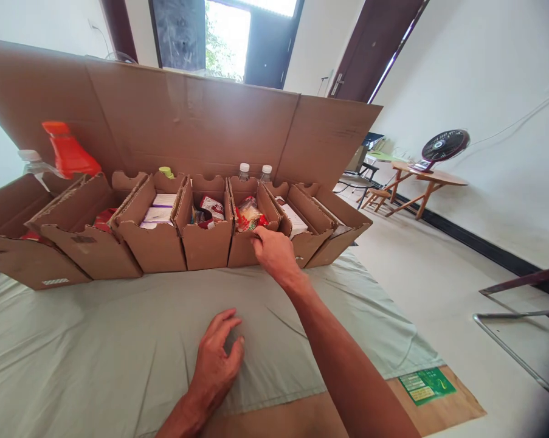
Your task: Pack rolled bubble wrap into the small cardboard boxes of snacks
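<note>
My right hand (274, 250) reaches to a cardboard box (241, 248) right of the row's middle. Its fingers are closed at the front rim, the thumb outside. Inside that box lie red and clear snack packets (250, 214). My left hand (217, 347) is over the green cloth (119, 340), fingers apart and slightly curled, holding nothing. Left of the gripped box, another box (207, 250) has a dark red packet (213, 208) in it. On the right, a neighbouring box (311, 237) contains a white carton (293, 217).
A tall cardboard panel (201, 121) stands behind the boxes. An orange-red bottle (71, 152) and a clear bottle (34, 163) are at far left. White-capped bottles (244, 170) rise behind the gripped box. A fan (445, 146) stands on a wooden table (442, 176) at right.
</note>
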